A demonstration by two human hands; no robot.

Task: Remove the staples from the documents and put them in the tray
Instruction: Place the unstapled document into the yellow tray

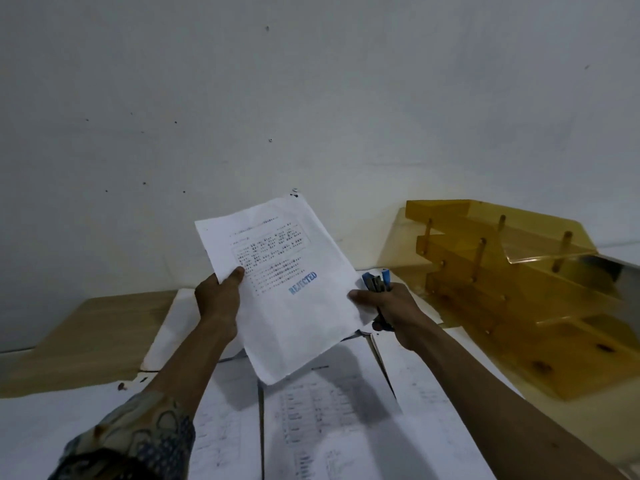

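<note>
Both hands hold up a white printed document with a blue "REJECTED" stamp, lifted above the desk. My left hand pinches its left edge with the thumb on top. My right hand grips the right edge and also holds a blue-handled staple remover in the same fist. A dark staple or clip mark shows at the document's top corner. The amber, tiered plastic tray stands to the right against the wall.
More printed sheets cover the wooden desk below the hands. A small loose bit lies near the papers' left edge. A grey wall rises directly behind. A metal surface shows at the far right.
</note>
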